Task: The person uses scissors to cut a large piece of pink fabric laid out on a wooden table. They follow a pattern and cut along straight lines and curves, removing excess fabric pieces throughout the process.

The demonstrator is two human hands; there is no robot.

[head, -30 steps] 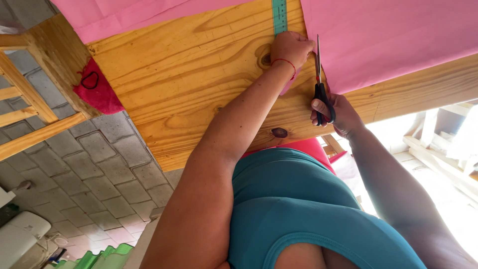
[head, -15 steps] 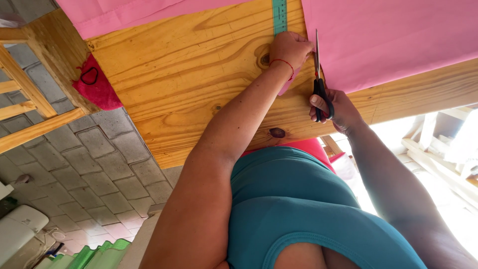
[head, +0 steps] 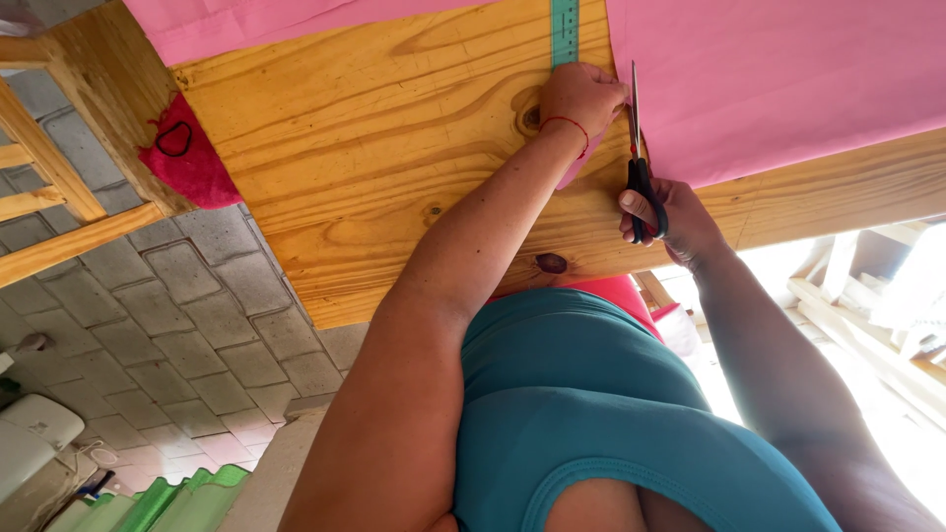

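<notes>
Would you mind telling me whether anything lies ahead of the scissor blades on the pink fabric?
Nothing visible: the black-handled scissors in the right hand face bare pink fabric; the left hand rests beside them.

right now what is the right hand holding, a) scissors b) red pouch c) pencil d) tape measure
a: the right hand has its fingers through the black handles of the scissors, blades pointing up along the edge of the pink cloth.
</notes>
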